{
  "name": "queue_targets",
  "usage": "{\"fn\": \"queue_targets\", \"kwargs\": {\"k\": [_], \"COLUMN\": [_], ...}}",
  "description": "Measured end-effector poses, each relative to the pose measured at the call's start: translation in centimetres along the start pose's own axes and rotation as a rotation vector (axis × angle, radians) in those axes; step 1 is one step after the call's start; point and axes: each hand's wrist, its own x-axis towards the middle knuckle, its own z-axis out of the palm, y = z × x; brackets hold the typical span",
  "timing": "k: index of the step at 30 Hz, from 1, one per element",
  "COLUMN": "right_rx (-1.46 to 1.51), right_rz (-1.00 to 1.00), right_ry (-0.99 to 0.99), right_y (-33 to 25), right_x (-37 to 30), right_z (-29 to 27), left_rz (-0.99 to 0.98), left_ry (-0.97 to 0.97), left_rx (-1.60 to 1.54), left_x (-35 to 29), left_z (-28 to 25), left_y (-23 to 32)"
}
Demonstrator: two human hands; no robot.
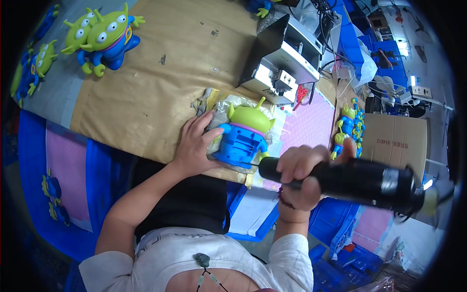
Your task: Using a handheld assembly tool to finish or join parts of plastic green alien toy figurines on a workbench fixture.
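A green and blue alien toy figure lies face down near the table's front edge, its slotted blue back upward. Under it is a pad wrapped in clear plastic. My left hand grips the toy's left side, thumb on its blue body and fingers on the plastic. In my right hand is a black electric screwdriver, held almost level. Its thin bit reaches the lower part of the toy's back; I cannot tell whether it sits in a screw.
More alien toys stand at the far left. A white and black machine is beyond the work spot, with pink bubble wrap on its right. Several toys stand by a cardboard box. A blue bin is below the table's left edge.
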Motion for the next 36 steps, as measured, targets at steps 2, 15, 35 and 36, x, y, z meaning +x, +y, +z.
{"fn": "queue_targets", "kwargs": {"k": [2, 15, 35, 36], "right_rx": [-0.018, -0.061, -0.051, -0.047], "right_rz": [-0.014, -0.231, -0.149, -0.111], "right_ry": [-0.047, -0.421, -0.410, -0.387], "right_y": [0.6, 4.3, 3.7, 3.6], "right_x": [-1.2, -1.4, -0.9, -1.2], "right_z": [0.1, -0.8, 0.1, -0.2], "left_rz": [-0.014, -0.006, -0.118, -0.182], "left_ry": [-0.004, 0.008, -0.108, -0.157], "left_rx": [0.013, -0.009, 0.132, 0.140], "left_x": [-0.2, -0.1, 1.2, 1.5], "left_z": [-0.3, -0.3, -3.2, -3.7], "left_y": [-0.1, -0.1, 2.9, 3.1]}}
